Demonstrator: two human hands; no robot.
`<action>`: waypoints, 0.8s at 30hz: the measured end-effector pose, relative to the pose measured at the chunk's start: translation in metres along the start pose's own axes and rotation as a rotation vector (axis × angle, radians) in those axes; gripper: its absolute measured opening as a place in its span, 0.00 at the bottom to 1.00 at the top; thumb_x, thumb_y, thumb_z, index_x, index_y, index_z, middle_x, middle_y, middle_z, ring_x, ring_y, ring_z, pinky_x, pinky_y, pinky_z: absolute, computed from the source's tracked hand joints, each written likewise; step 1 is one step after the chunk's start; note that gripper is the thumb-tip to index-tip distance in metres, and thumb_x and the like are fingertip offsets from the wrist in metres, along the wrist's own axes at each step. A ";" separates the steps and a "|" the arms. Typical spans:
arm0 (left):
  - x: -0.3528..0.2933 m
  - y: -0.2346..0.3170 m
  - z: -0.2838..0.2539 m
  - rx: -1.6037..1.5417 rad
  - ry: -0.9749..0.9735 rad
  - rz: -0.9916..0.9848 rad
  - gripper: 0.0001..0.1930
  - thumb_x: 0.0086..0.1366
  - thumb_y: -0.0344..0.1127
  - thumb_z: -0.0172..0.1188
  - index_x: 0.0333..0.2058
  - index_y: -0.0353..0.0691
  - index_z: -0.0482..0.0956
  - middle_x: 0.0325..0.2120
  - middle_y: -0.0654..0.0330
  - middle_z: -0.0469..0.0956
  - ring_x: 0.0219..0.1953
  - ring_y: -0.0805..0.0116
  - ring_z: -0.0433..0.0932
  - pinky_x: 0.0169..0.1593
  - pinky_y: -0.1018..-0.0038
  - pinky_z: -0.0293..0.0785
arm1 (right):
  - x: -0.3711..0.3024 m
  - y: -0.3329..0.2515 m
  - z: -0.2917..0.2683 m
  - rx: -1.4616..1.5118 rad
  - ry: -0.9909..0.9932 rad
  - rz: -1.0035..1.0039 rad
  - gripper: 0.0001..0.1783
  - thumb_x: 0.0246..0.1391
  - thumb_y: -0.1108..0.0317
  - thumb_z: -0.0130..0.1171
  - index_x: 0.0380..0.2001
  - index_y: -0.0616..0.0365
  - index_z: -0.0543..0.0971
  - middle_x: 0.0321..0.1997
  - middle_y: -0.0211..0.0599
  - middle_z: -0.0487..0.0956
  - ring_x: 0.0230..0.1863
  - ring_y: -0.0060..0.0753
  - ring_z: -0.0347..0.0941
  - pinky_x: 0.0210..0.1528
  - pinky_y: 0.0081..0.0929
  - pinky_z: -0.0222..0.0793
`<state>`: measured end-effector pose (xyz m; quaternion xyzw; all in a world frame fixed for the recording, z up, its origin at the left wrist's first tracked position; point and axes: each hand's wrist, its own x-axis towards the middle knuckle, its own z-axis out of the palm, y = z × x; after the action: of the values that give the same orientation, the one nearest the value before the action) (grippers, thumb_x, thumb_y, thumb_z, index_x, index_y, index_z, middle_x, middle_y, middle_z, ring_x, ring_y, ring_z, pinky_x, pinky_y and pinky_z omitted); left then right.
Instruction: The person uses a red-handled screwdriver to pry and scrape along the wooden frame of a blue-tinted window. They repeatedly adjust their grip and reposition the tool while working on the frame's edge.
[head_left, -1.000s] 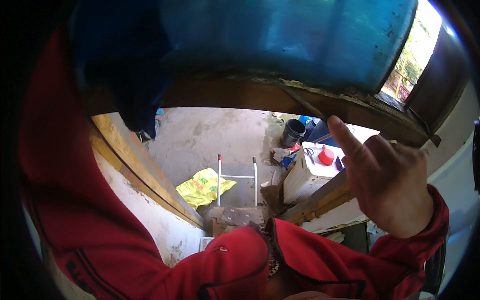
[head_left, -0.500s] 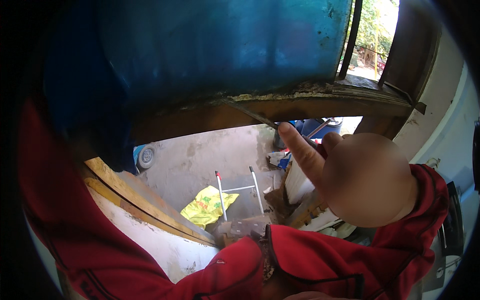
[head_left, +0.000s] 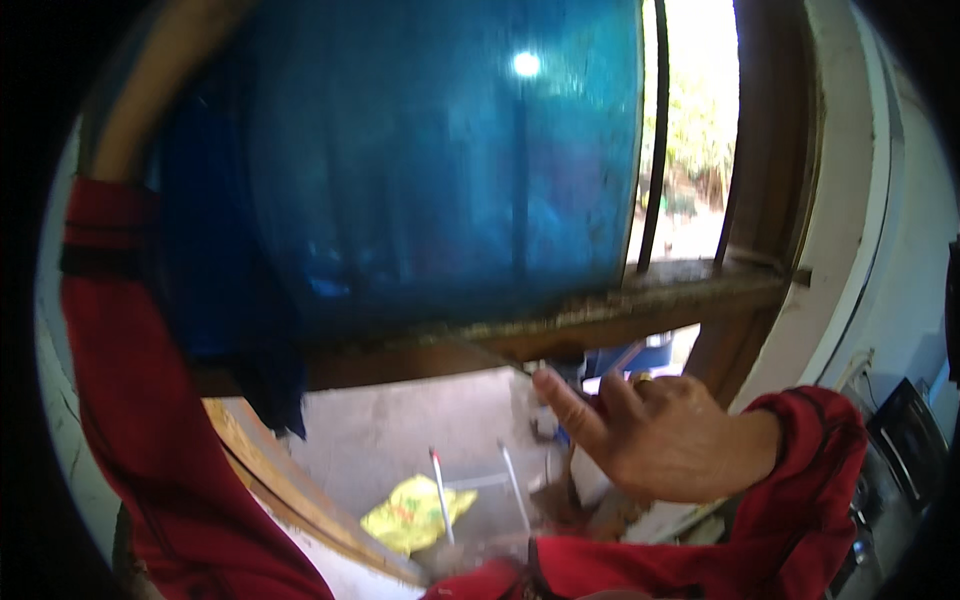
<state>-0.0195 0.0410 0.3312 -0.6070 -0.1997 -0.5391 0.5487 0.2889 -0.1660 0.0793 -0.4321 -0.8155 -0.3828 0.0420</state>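
My right hand (head_left: pixel 670 435) is closed around a thin metal-bladed tool (head_left: pixel 490 352), with the forefinger stretched along it. The blade's tip reaches the seam where a blue, see-through window pane (head_left: pixel 430 160) meets the brown wooden rail (head_left: pixel 400 362). Crumbly, pale material lines that seam. The tool's handle is mostly hidden in my fingers, and its exact kind does not show. My left arm (head_left: pixel 125 330), in a red sleeve, is raised along the left of the pane. Its bare forearm passes out at the top edge, so the left hand itself is out of sight.
Dark blue cloth (head_left: pixel 225 250) hangs at the pane's left. Upright bars (head_left: pixel 655 140) stand in the bright opening on the right. Below the rail, a white metal frame (head_left: pixel 510 485) and a yellow sack (head_left: pixel 415 515) are on the floor. A blue bucket (head_left: pixel 630 358) stands beyond my right hand.
The view has tilted up, so pane and rail sit lower in it. My left arm is now visibly raised at the left. The tool's tip stays at the seam.
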 end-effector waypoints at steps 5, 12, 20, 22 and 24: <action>-0.003 -0.006 0.026 -0.015 0.003 -0.087 0.32 0.63 0.58 0.66 0.62 0.49 0.77 0.66 0.54 0.70 0.59 0.53 0.77 0.59 0.58 0.77 | 0.011 0.021 -0.021 0.094 -0.126 -0.010 0.37 0.54 0.70 0.61 0.68 0.65 0.69 0.23 0.42 0.78 0.17 0.33 0.75 0.16 0.31 0.69; -0.001 0.006 0.010 -0.068 0.002 -0.105 0.34 0.62 0.61 0.64 0.58 0.44 0.79 0.65 0.52 0.71 0.51 0.54 0.83 0.56 0.57 0.79 | 0.021 0.012 -0.030 0.103 -0.152 -0.077 0.39 0.53 0.69 0.61 0.66 0.77 0.64 0.21 0.51 0.78 0.21 0.47 0.79 0.19 0.40 0.72; 0.001 0.017 0.003 -0.078 -0.045 -0.157 0.33 0.62 0.59 0.65 0.58 0.43 0.79 0.65 0.52 0.71 0.51 0.54 0.83 0.56 0.57 0.79 | 0.008 -0.001 -0.018 0.003 -0.098 -0.079 0.39 0.52 0.71 0.60 0.66 0.80 0.64 0.19 0.44 0.75 0.19 0.37 0.75 0.16 0.32 0.69; -0.001 0.016 0.007 -0.061 -0.013 -0.135 0.32 0.62 0.59 0.65 0.58 0.43 0.79 0.64 0.53 0.72 0.50 0.55 0.84 0.56 0.57 0.79 | 0.010 0.009 -0.021 0.033 -0.100 -0.092 0.38 0.52 0.70 0.59 0.66 0.78 0.64 0.21 0.46 0.77 0.19 0.39 0.77 0.18 0.34 0.71; -0.001 0.008 0.017 -0.034 0.043 -0.087 0.31 0.62 0.58 0.65 0.58 0.44 0.80 0.64 0.54 0.73 0.49 0.57 0.84 0.56 0.56 0.79 | 0.013 0.017 -0.029 0.058 -0.150 -0.084 0.38 0.53 0.70 0.59 0.66 0.76 0.65 0.23 0.48 0.79 0.20 0.40 0.78 0.20 0.35 0.73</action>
<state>-0.0058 0.0533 0.3298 -0.5953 -0.2049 -0.5788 0.5182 0.2857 -0.1705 0.1150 -0.4237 -0.8444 -0.3270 -0.0228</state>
